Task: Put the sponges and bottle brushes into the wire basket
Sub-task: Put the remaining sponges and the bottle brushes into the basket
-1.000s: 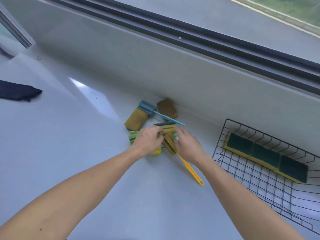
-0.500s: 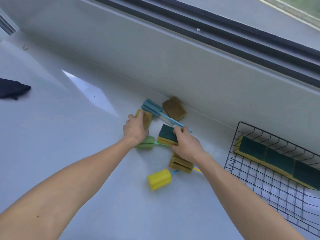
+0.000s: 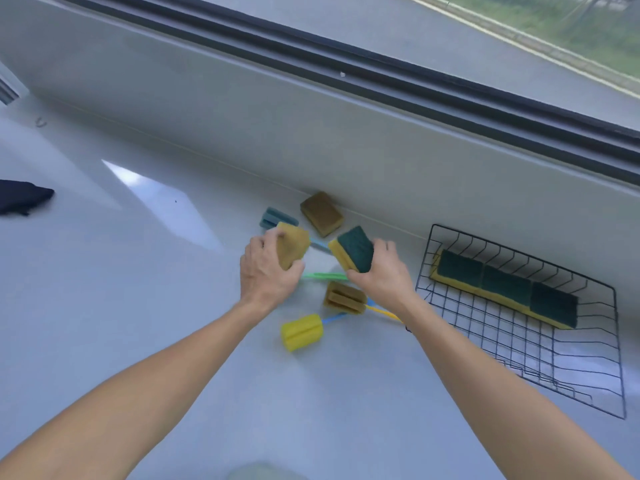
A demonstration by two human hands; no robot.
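My left hand (image 3: 266,271) grips a tan sponge (image 3: 292,249), lifted off the counter. My right hand (image 3: 384,275) grips a yellow sponge with a green scrub face (image 3: 353,249), also raised. Below them lie bottle brushes: one with a yellow foam head (image 3: 302,332) on a blue handle, one with a tan head (image 3: 345,297) on a yellow handle, a green handle (image 3: 325,276), and a teal head (image 3: 275,217). Another tan sponge (image 3: 321,213) lies by the wall. The black wire basket (image 3: 585,393) at the right holds three green-topped sponges (image 3: 505,287) in a row.
The white counter ends at a low grey wall (image 3: 311,133) under a window track. A dark cloth (image 3: 22,200) lies at the far left edge.
Both hands have lifted their sponges off the counter: the left took up the tan sponge, the right raised the green-faced one. The view has shifted slightly.
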